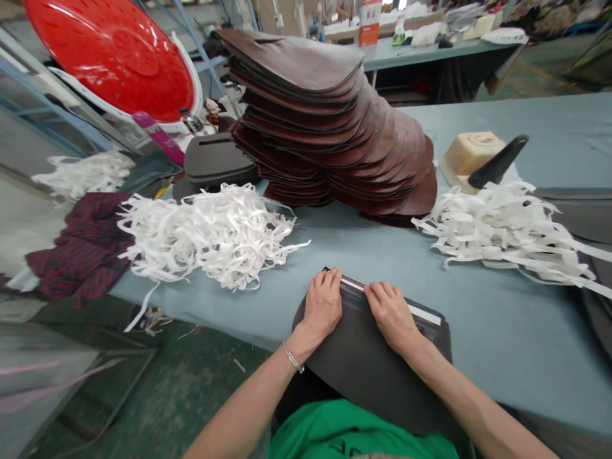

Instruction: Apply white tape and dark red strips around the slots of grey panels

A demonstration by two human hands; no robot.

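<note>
A dark leather piece (363, 363) lies over the near edge of the grey-blue table (502, 331), with a white tape strip (421, 312) along its far edge. My left hand (322, 305) rests on the piece's left part, fingers together and pressed flat against the strip's left end. My right hand (392, 313) lies beside it, fingers pressed down on the strip's middle. Neither hand lifts anything.
A tall leaning stack of brown leather pieces (329, 121) stands at the table's middle. Heaps of white tape strips lie left (205, 233) and right (502, 226). A cream block with a black handle (478, 159), a red round cover (115, 57) and plaid cloth (86, 248) surround them.
</note>
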